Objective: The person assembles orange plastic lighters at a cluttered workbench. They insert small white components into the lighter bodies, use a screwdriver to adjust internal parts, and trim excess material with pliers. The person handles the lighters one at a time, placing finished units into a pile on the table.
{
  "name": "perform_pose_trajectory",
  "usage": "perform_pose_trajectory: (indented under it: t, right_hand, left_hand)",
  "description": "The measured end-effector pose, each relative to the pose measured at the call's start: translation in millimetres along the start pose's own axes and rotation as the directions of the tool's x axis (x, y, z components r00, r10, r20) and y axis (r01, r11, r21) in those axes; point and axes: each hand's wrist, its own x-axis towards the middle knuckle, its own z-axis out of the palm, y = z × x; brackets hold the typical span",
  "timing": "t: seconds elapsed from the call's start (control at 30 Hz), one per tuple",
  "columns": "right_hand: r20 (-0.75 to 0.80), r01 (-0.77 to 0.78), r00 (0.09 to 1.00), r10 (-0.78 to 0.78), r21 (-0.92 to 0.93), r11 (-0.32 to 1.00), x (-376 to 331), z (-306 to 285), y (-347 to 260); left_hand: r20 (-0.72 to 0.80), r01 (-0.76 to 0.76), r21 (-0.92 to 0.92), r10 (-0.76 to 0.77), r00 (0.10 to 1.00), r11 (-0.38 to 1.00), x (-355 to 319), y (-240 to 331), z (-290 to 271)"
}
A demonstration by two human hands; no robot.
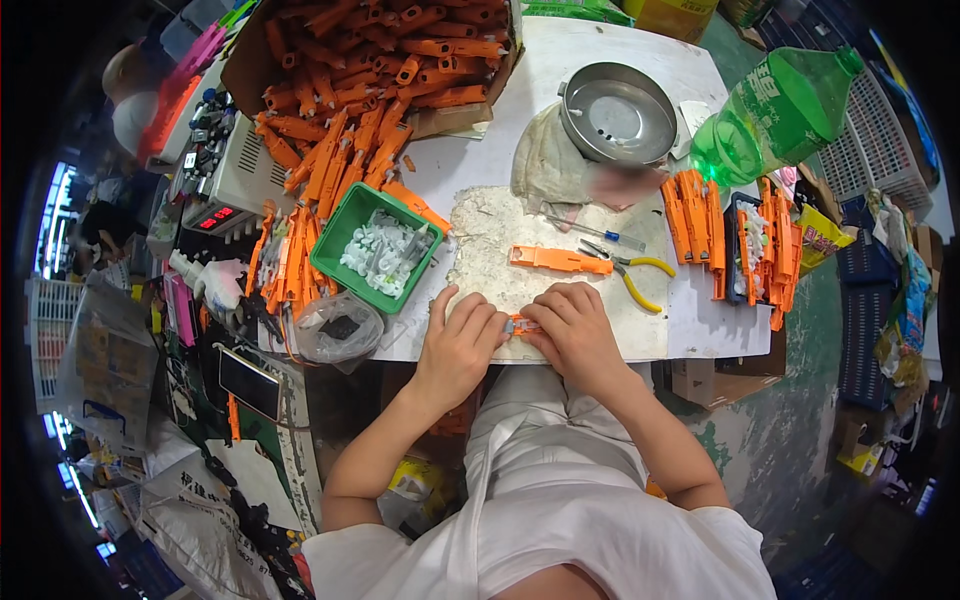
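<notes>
We hold a small orange plastic part [522, 326] between both hands at the near edge of the white table [600, 70]. Our left hand [458, 345] and right hand [575, 330] are curled shut around its two ends, fingertips pinching. It looks light, stiff and smooth, so we judge a firm pinch at the ends suits it best. A longer orange housing [560, 260] lies just beyond, with yellow-handled pliers [630, 272] to its right and a green tray of white clips [377, 250] to the left.
</notes>
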Motion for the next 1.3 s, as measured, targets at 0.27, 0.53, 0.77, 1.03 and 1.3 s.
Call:
perform_pose_trajectory:
  t: [0.27, 0.53, 0.77, 1.03, 1.3]
  right_hand:
    - [-0.006, -0.004, 1.000, 0.004, 0.013, 1.000, 1, 0, 2]
    - [-0.164, 0.014, 0.986, 0.022, 0.215, 0.976, 3, -21, -20]
    - [-0.239, 0.157, 0.964, -0.115, 0.165, 0.974, 7, -49, -44]
    - [-0.250, 0.099, 0.965, -0.079, 0.068, 0.993, -3, -54, -45]
    - [-0.277, 0.097, 0.957, -0.086, 0.025, 0.995, -11, -54, -42]
  left_hand:
    - [0.044, 0.010, -0.045, -0.008, 0.999, 0.999, 4, -3, -5]
    - [-0.014, 0.219, -0.612, -0.287, 0.958, 0.760, -10, 2, -13]
    - [0.047, 0.206, -0.881, -0.355, 0.934, 0.425, -6, 24, -20]
    - [-0.208, 0.040, -0.572, -0.192, 0.959, 0.819, 0, 28, -26]
    - [-0.257, 0.052, -0.412, -0.170, 0.951, 0.910, 3, 36, -27]
